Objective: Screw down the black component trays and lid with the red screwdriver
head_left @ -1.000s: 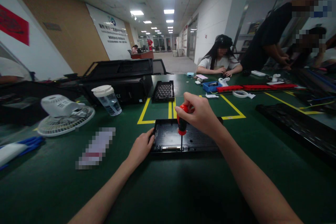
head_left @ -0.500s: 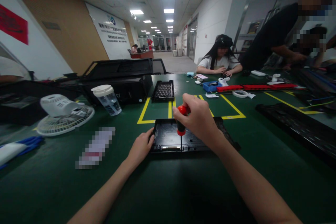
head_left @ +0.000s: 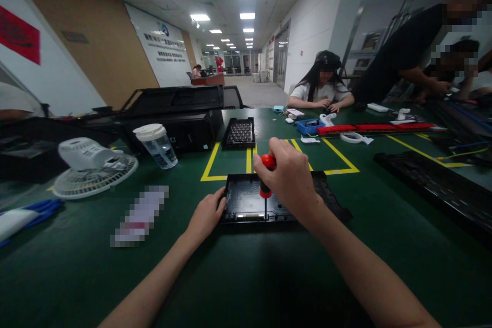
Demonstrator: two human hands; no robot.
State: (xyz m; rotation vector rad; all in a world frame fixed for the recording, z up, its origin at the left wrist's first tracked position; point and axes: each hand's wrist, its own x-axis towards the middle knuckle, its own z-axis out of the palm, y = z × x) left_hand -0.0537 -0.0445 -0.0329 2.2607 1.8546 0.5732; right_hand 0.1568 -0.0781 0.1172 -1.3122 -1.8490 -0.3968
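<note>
A shallow black plastic panel (head_left: 246,192) with raised edges lies on the green table in front of me. My left hand (head_left: 207,210) grips its left edge, thumb on the rim and fingers along the side. In my right hand (head_left: 290,174) is a screwdriver (head_left: 265,192) with a red and black handle, held nearly upright. Its thin shaft reaches down to the panel's near edge, beside a small pale metal strip (head_left: 249,216). Whether a screw sits under the tip is too small to make out.
Beyond the panel stands a black tray of small parts (head_left: 240,133), near yellow tape lines. On the left are a white fan (head_left: 94,166), a lidded cup (head_left: 156,146) and a black case (head_left: 172,130). A long black panel (head_left: 434,189) lies right. A person (head_left: 321,84) sits across the table.
My right hand has turned slightly around the screwdriver handle, its wrist shifting a little. The left hand and the panel stay where they were.
</note>
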